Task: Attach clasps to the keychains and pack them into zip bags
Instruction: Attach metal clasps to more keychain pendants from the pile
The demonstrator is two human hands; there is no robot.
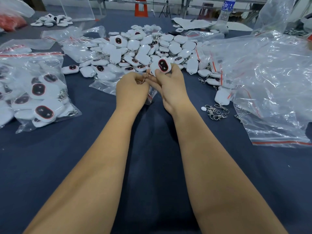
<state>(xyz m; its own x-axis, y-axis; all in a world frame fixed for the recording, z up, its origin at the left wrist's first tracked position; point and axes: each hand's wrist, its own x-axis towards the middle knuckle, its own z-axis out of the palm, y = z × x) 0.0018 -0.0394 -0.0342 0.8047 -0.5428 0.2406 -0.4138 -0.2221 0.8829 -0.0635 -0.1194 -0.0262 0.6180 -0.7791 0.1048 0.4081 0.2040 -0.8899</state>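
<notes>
My right hand (pixel 169 85) grips a white keychain (pixel 161 65) with a dark, red-rimmed oval face, held up over the table's middle. Beside it, my left hand (pixel 130 89) pinches a small metal clasp (pixel 144 78) at the keychain's lower left edge. Both hands meet just in front of a big pile of white keychains (pixel 143 48). A flat zip bag (pixel 104 84) lies under my hands. Loose metal clasps (pixel 216 111) lie on the cloth to the right.
A filled zip bag (pixel 38 97) of keychains sits at the left. Empty zip bags (pixel 273 85) are heaped at the right. A water bottle (pixel 225 12) and papers stand at the back right. The table is covered in dark blue cloth (pixel 152 166).
</notes>
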